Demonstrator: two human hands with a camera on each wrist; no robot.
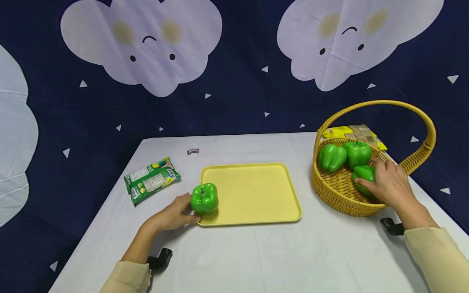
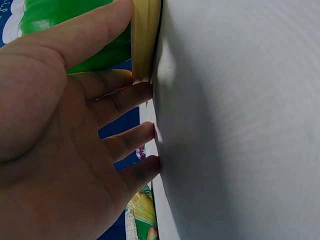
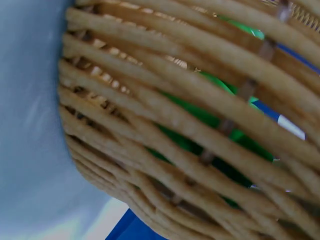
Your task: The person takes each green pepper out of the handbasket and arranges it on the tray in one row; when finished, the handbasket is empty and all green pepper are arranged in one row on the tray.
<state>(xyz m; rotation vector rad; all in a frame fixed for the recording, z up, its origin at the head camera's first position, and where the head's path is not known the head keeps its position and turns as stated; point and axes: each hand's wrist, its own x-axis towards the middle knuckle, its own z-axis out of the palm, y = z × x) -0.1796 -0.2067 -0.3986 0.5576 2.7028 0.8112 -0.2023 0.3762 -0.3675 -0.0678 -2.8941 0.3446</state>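
Observation:
On the left end of the yellow tray [image 1: 256, 195] stands a green bell pepper [image 1: 204, 198]. My left hand [image 1: 176, 213] is at that end, its thumb against the tray's rim [image 2: 145, 40] and its spread fingers reaching down to the tablecloth. On the right, my right hand [image 1: 393, 183] reaches into a wicker basket [image 1: 342, 199] and grips a green bell pepper [image 1: 362, 175]. Two more green bell peppers, one at the left [image 1: 332, 158] and one behind [image 1: 357, 154], lie in the basket. In the right wrist view, the basket's weave [image 3: 190, 100] hides my hand.
A green snack packet [image 1: 152, 180] lies left of the tray, and a small wrapped candy [image 1: 193, 151] sits farther back. Behind the basket is a yellow packet [image 1: 357, 133]. The basket's tall handle [image 1: 381, 102] arches over it. A dark cloud-patterned cloth [image 1: 242, 81] hangs behind the table.

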